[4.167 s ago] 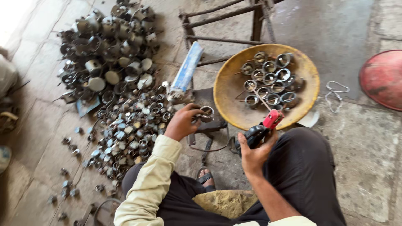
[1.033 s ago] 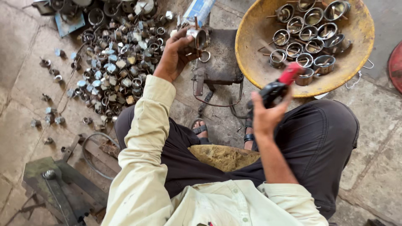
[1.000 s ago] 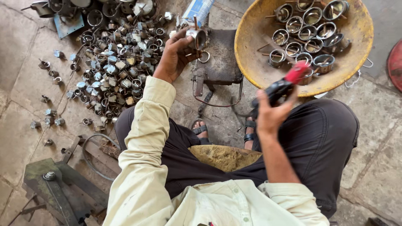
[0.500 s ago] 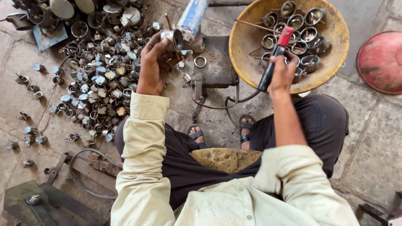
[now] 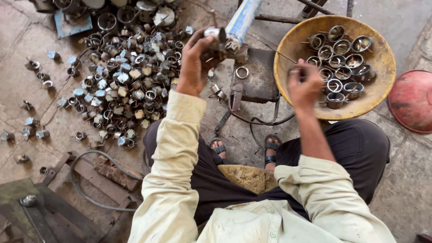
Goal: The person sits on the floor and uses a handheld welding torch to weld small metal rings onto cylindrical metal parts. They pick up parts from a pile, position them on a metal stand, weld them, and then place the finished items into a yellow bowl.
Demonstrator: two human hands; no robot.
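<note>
The left hand (image 5: 195, 63) is raised over the floor, fingers clenched around a small metal fitting (image 5: 215, 34), which it holds against the lower end of a blue cylinder (image 5: 242, 20). The right hand (image 5: 305, 85) hangs over the near left rim of the yellow pan (image 5: 382, 58); its fingers are curled, and whether they grasp anything cannot be told from this view. The pan holds a cluster of metal rings (image 5: 343, 58), standing open side up. A single loose ring (image 5: 241, 72) lies on a dark block (image 5: 261, 74) between the hands. A heap of small metal parts (image 5: 126, 85) covers the floor to the left of the left hand, with strays scattered toward the left edge. A red dish (image 5: 411, 101) sits right of the pan. The person's sandalled feet (image 5: 270, 148) rest below the block.
</note>
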